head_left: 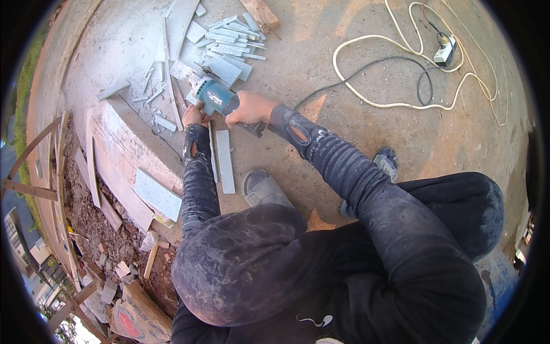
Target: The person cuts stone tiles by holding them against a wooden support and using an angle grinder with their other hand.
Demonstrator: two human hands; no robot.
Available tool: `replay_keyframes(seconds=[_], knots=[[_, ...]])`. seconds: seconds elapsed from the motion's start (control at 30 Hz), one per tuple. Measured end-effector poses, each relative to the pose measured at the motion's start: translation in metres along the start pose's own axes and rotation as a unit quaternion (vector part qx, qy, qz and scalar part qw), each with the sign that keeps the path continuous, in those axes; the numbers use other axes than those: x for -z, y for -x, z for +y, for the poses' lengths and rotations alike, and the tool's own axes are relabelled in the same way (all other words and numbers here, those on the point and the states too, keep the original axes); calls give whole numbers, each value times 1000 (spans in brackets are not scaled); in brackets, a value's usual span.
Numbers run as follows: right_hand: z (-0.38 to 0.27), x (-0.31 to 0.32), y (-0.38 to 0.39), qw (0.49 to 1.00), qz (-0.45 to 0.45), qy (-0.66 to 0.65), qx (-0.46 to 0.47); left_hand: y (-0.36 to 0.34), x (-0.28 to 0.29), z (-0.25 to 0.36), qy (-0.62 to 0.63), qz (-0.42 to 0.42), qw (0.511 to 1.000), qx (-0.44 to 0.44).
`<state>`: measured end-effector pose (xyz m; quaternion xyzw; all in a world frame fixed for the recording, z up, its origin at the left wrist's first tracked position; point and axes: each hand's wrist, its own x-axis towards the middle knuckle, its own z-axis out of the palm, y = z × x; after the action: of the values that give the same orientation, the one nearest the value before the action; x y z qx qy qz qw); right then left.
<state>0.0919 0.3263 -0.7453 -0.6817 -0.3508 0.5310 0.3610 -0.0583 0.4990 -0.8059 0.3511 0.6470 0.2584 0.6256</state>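
I am crouched over a concrete floor. My right hand (250,107) grips the body of a blue-green angle grinder (213,96). My left hand (193,116) is pressed down just left of the tool, on the end of a long grey tile strip (224,160) that runs toward my foot. A thinner strip lies beside it on the left. The grinder's disc is hidden under the tool. Its black cable (366,69) trails off to the right.
Several cut grey tile strips (232,43) lie piled beyond the grinder, with a wooden block (260,12) behind them. A white extension cord (401,57) loops to a socket (444,53). A low tiled ledge (134,149) runs left, rubble and a sack (134,318) below it.
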Motion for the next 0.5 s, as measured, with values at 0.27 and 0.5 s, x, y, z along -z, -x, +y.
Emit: replay_keyframes(seconds=[0.27,0.5], knots=[[5,-2,-2,1000,12,-9,5,-2,1,0,-15,-10,1000,10],[5,2,4,1000,2,12,6,-3,1,-1,-8,-19,1000,9]])
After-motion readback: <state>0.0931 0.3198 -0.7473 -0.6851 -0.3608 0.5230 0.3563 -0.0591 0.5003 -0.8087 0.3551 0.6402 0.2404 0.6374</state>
